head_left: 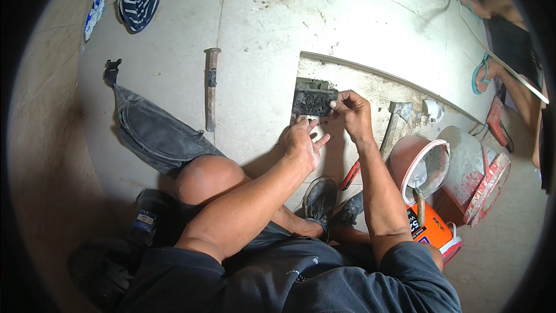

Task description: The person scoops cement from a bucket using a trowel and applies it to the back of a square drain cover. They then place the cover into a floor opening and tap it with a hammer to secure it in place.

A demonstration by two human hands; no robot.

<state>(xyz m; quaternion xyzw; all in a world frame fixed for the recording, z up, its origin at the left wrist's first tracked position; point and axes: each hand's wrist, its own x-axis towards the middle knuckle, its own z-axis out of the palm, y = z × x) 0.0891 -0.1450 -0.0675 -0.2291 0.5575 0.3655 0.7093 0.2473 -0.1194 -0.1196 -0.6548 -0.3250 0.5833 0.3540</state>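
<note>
A black rectangular box point(314, 102) with a rough, dirt-specked face is tilted over the sunken, tile-free part of the floor. My right hand point(354, 117) pinches its right end between thumb and fingers. Below its near edge, my left hand point(303, 142) is turned palm up with thumb and fingers apart. Its fingertips reach the box's near edge; whether they bear its weight I cannot tell. Grey, crumbly material point(315, 84) shows just behind the box. The underside of the box is hidden.
A hammer point(212, 90) and a black waist bag point(156, 130) lie left. Right are a hatchet point(397, 122), a red-handled tool point(351, 175), a pinkish bucket point(405, 153), a grey bucket point(463, 156), an orange bucket point(440, 229) and a red power tool point(497, 120). Another person's sandalled foot point(482, 75) is beyond.
</note>
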